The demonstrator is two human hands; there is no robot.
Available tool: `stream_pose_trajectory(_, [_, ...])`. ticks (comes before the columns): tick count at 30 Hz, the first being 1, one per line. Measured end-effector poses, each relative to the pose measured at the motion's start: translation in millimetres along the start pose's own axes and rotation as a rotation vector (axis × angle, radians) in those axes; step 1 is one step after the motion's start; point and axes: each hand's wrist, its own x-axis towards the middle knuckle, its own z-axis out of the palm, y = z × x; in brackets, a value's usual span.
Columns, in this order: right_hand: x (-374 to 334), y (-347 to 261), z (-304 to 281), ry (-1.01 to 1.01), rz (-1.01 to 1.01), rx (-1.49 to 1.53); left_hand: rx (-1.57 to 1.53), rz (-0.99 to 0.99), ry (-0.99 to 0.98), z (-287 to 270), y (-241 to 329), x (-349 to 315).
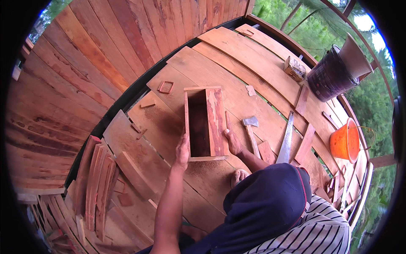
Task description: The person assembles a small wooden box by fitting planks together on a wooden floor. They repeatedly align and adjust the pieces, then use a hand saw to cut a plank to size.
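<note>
Between my two hands is a rectangular wooden box (216, 127) with a dark open side and a reddish, pale-streaked board along its right. My left hand (182, 150) grips the box's lower left edge. At the lower right side, my right hand (232, 142) holds it with the thumb against the streaked board. The fingers of the right hand are partly hidden behind the box. A hatchet (250, 122) lies just right of the box, and a handsaw (286, 137) lies beyond it.
Loose boards (97, 186) lean and lie at the left, by the plank wall (101, 46). A small wooden frame (165, 87) and sawdust lie on the plank floor (182, 63). At the right stand a black bucket (330, 76), a block (294, 69) and an orange bucket (344, 142).
</note>
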Motion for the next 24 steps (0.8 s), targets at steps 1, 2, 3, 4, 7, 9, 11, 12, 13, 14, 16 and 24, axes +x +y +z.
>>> stream_pose_trajectory(1, [-1,3,0,-0.004,0.003,0.003,-0.006,0.034,-0.023,0,-2,-1])
stream_pose_trajectory(2, [-2,5,-1,-0.008,0.005,0.005,-0.013,0.068,-0.045,0,-4,-1])
stream_pose_trajectory(3, [1,4,0,-0.011,0.003,0.007,-0.019,0.107,-0.069,0,-2,-1])
stream_pose_trajectory(4, [1,-2,1,-0.008,-0.003,-0.013,0.015,0.130,-0.070,0,-1,-1])
stream_pose_trajectory(7, [-1,1,0,-0.004,0.041,0.037,-0.042,0.031,-0.026,6,3,-3])
stream_pose_trajectory(9, [-3,2,-5,0.012,0.059,0.036,-0.018,0.036,-0.040,19,15,-5])
stream_pose_trajectory(11, [1,4,22,-0.018,0.036,0.154,-0.008,0.057,-0.022,-1,10,-15])
stream_pose_trajectory(12, [0,3,24,-0.023,0.074,0.200,-0.031,0.096,-0.070,-7,5,-11])
stream_pose_trajectory(13, [-4,7,12,-0.005,0.112,0.225,-0.062,0.135,-0.148,-1,4,-4])
stream_pose_trajectory(14, [-8,12,1,0.017,0.144,0.251,-0.094,0.137,-0.170,6,3,-1])
stream_pose_trajectory(16, [-10,23,1,0.037,0.219,0.339,-0.135,0.142,-0.191,9,3,1])
stream_pose_trajectory(24, [-15,55,-9,0.064,0.329,0.371,-0.183,0.215,-0.232,9,4,-2])
